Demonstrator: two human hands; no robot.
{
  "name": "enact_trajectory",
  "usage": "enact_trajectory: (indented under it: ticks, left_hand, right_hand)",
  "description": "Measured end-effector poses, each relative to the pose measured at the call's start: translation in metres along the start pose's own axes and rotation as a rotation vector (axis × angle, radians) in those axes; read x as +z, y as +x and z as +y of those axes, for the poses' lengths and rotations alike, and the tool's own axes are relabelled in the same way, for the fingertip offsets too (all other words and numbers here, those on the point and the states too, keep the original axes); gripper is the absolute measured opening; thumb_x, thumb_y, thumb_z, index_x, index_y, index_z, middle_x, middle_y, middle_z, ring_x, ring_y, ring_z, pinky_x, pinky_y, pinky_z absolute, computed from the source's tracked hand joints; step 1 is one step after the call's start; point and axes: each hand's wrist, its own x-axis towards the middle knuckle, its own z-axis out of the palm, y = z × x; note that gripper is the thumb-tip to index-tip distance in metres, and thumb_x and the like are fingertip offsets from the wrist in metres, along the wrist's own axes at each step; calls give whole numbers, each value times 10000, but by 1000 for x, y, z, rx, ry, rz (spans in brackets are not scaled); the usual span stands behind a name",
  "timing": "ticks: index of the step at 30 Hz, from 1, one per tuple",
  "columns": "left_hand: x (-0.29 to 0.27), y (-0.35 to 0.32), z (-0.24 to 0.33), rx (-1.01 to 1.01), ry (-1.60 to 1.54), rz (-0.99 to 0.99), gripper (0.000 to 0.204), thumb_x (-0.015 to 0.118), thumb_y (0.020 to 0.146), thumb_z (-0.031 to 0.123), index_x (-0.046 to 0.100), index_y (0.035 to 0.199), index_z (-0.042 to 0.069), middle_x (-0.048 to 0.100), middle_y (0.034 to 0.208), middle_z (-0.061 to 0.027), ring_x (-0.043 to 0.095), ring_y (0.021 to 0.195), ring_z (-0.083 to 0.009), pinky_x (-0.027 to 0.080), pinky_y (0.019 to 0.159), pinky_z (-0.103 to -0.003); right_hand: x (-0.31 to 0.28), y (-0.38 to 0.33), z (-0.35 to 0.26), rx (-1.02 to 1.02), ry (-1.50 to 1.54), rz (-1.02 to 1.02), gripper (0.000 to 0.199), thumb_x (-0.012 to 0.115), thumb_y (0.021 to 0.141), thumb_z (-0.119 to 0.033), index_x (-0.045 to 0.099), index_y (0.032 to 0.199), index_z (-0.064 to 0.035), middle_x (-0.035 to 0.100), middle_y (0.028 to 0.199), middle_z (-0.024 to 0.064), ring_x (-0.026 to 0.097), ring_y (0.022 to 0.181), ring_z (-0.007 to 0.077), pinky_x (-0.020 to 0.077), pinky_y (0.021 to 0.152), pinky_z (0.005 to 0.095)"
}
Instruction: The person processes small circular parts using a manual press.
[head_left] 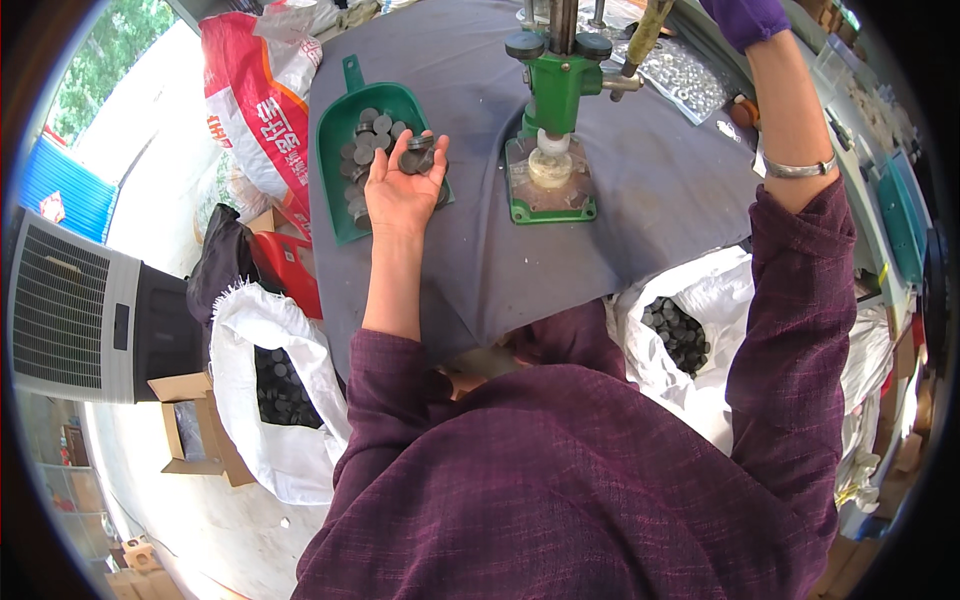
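My left hand is palm up over a green dustpan-shaped scoop, its fingers curled around a few dark round discs. More grey-black discs lie in the scoop under and beside the hand. To the right stands a green hand press with a white plunger above a pale round die on its base plate. My right hand, in a purple glove, is raised at the upper right near the frame edge. Its fingers are cut off, so what it touches is hidden. A worn lever handle sticks up from the press.
A grey cloth covers the table. White sacks of black discs stand left and right of me. A clear bag of small pale parts lies behind the press. At far left are an air cooler and a cardboard box.
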Motion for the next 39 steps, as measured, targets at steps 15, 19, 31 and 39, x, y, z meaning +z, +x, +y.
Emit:
enact_trajectory:
  ticks: [15,19,31,39]
  left_hand:
    - [2,-38,-33,304,850,-50,378,676,794,-90,574,1148,-4,628,890,-104,639,730,-209,476,539,-298]
    - [7,-54,-46,355,863,-188,387,671,784,-98,569,1146,-5,630,914,-105,648,756,-213,475,536,-296]
    - [25,-111,-183,-734,669,-314,466,660,810,-15,519,1249,50,607,1110,-113,654,917,-250,522,672,-316]
    - [27,-123,-247,-883,996,-561,804,707,778,156,325,1485,129,286,1524,-163,349,1350,-253,389,1001,-414]
  right_hand:
    - [0,1,1,0,3,-24,197,607,866,-84,666,990,56,645,792,73,589,654,125,499,602,229]
    - [0,2,2,17,24,9,184,609,870,-95,666,962,53,642,780,76,586,642,129,491,585,240]
    - [2,0,-1,-73,-34,-40,200,630,893,-187,635,800,-10,602,658,46,563,553,137,448,508,258]
    - [-4,3,5,3,-31,-22,181,569,912,-130,666,877,19,609,708,33,538,582,104,432,522,241]
